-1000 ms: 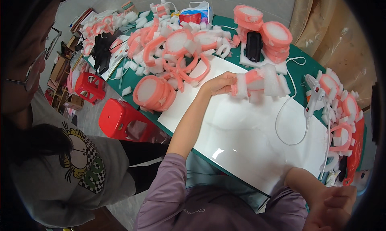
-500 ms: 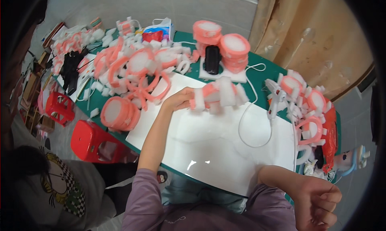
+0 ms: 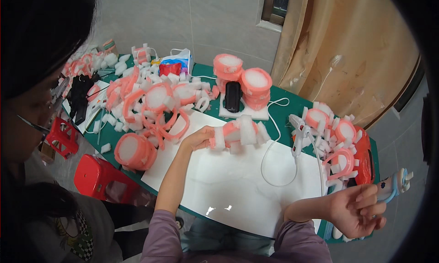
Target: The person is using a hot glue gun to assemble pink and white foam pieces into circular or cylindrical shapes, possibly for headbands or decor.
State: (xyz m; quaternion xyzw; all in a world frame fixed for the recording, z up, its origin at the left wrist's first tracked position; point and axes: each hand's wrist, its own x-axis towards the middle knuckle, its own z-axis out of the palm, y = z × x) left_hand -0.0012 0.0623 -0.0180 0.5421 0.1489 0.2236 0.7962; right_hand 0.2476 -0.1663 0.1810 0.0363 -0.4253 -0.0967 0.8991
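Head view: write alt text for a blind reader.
The left hand grips a pink-and-white foam piece on a white glossy board; the right hand holds a small blue-and-white tool. Pink foam rings crowd the green table.

Left hand [image 3: 199, 138] grips pink-white foam piece [image 3: 238, 134] on white board [image 3: 233, 180]; right hand [image 3: 359, 210] curled near table edge.

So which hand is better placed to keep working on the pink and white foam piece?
Left. The left hand already grips the foam piece on the white board; the right hand is off the table edge.
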